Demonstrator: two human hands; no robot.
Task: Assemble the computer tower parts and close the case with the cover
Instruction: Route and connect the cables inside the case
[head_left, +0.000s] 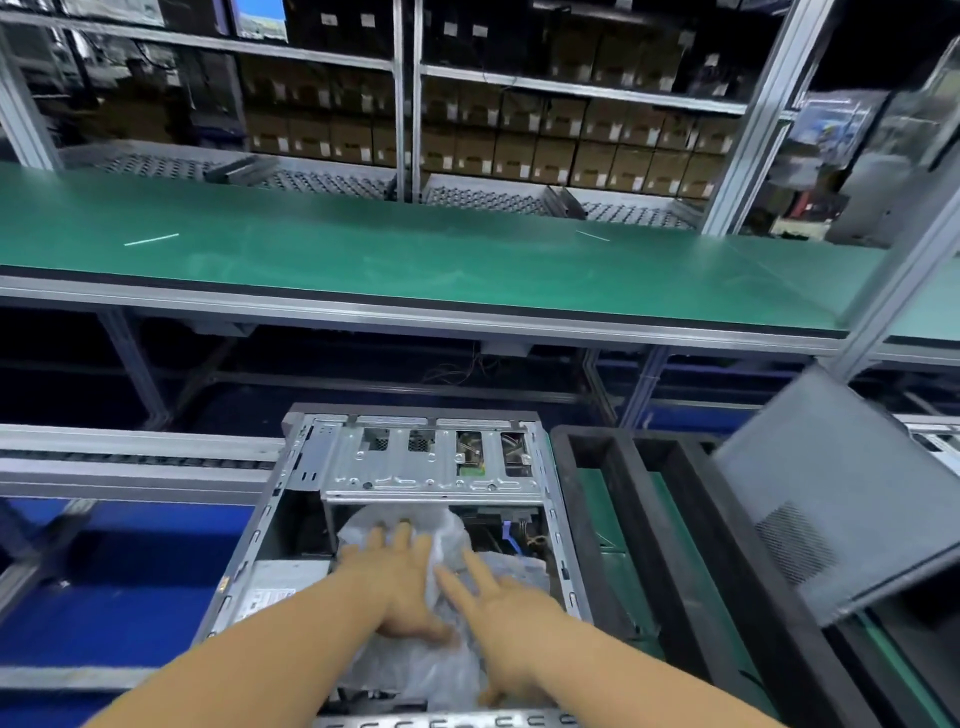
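Behind the green bench (415, 249), both flat hands, left hand (395, 577) and right hand (509, 613), are pressing, not gripping, a plastic bag (441, 530) into the open tower chassis (322, 467); side cover (841, 488) is leaning right, so bag risks snagging cables or jamming closure.

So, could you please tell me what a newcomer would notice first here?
Both hands, left hand and right hand, press flat on a crinkled plastic bag inside the open computer case at bottom centre. To its right, the grey side cover leans tilted over black trays.
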